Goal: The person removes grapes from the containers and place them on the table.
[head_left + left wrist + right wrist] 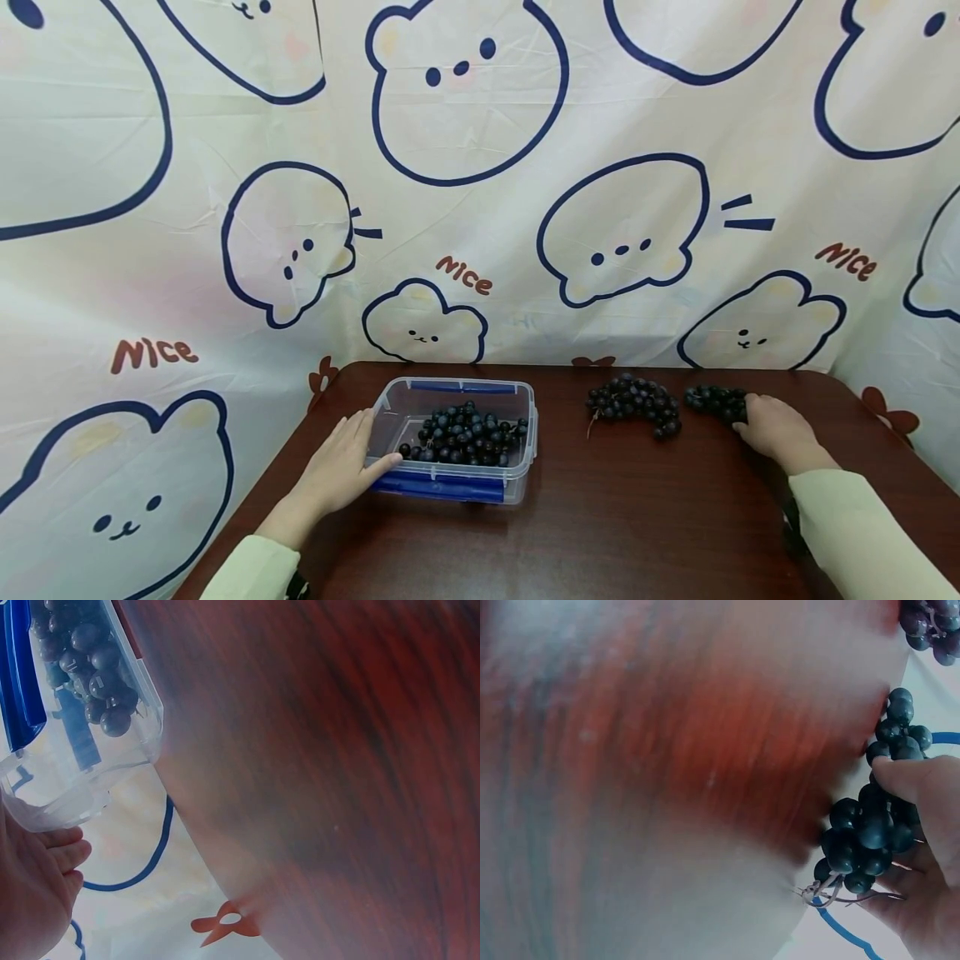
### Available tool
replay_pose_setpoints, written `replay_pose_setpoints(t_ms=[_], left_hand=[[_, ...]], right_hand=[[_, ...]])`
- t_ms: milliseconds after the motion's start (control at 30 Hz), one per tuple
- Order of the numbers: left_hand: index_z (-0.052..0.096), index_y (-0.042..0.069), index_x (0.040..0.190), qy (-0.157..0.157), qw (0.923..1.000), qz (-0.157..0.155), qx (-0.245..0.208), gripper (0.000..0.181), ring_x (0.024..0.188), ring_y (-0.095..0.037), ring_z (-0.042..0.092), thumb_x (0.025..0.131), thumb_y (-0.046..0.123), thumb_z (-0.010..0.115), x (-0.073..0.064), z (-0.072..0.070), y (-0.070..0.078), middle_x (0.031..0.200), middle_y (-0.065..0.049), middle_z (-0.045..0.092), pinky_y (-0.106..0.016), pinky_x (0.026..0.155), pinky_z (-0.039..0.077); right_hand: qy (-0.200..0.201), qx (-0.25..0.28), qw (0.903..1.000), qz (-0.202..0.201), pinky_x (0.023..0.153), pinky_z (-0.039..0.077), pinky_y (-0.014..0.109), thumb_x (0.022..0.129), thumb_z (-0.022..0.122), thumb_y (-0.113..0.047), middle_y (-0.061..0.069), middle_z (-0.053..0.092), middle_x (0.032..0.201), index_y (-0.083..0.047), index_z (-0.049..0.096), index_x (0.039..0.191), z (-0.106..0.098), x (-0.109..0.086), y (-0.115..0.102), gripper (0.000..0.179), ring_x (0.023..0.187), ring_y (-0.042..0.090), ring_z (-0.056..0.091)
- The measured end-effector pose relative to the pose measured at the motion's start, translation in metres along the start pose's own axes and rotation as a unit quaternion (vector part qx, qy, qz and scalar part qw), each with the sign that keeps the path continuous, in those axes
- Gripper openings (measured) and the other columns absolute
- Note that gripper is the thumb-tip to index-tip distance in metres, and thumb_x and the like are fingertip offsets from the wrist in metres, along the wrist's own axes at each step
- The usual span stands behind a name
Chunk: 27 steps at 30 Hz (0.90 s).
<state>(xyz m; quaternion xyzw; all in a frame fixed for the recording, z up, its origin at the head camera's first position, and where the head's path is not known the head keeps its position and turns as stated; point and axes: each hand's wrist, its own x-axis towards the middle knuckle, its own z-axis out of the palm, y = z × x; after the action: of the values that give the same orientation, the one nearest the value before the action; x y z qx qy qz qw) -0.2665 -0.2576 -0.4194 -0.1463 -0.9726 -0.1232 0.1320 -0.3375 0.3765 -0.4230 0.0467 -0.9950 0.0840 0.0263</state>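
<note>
Black round grapes in a small bunch (714, 402) are at the far right of the brown wooden table (637, 517), gripped by the right hand (780, 432), thumb across them; the left hand (337, 469), fingers straight, rests against the clear plastic container with blue clips (450, 487); a light hold nearer the bare stem (811, 894) would likely spare the skins; the bunch's long axis runs roughly left to right, stem end away from the larger black bunch (636, 398).
</note>
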Motion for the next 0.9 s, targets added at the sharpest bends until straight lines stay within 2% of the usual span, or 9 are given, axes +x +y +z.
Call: replay_pose_setpoints(t_ms=[367,500,700,900], left_hand=[[0.031,-0.012,0.145,-0.003,1.0,0.0,-0.005,0.09,0.137,-0.045,0.03,0.092,0.055,0.057,0.0,-0.001,0.0,0.146,-0.032,0.035,-0.057,0.112,0.018],[0.031,-0.012,0.145,-0.001,1.0,0.0,-0.003,0.091,0.137,-0.044,0.031,0.091,0.058,0.055,0.0,-0.001,0.0,0.147,-0.031,0.035,-0.057,0.112,0.019],[0.032,-0.013,0.144,0.002,1.0,0.0,-0.004,0.087,0.137,-0.045,0.031,0.091,0.051,0.061,0.0,0.0,0.0,0.146,-0.032,0.036,-0.057,0.112,0.019],[0.032,-0.012,0.144,0.001,1.0,-0.002,-0.004,0.087,0.137,-0.045,0.031,0.091,0.051,0.06,0.0,-0.001,0.0,0.146,-0.031,0.036,-0.057,0.112,0.018]], right_hand=[[-0.034,0.003,0.9994,0.009,0.08,0.047,0.061,0.088,0.07,-0.018,0.045,0.049,0.114,0.028,0.041,0.117,-0.005,0.001,0.003,0.061,0.101,0.056,0.052],[-0.03,0.003,0.9995,0.01,0.079,0.047,0.061,0.087,0.07,-0.018,0.045,0.049,0.114,0.027,0.042,0.117,-0.005,0.0,0.003,0.061,0.1,0.056,0.052],[-0.013,0.0,0.9999,0.002,0.077,0.047,0.062,0.086,0.071,-0.018,0.044,0.05,0.112,0.026,0.044,0.115,-0.008,-0.001,0.002,0.059,0.098,0.055,0.053],[-0.002,-0.003,1.0,0.002,0.078,0.046,0.063,0.086,0.071,-0.018,0.045,0.05,0.113,0.025,0.044,0.116,-0.013,-0.003,-0.001,0.059,0.099,0.056,0.052]])
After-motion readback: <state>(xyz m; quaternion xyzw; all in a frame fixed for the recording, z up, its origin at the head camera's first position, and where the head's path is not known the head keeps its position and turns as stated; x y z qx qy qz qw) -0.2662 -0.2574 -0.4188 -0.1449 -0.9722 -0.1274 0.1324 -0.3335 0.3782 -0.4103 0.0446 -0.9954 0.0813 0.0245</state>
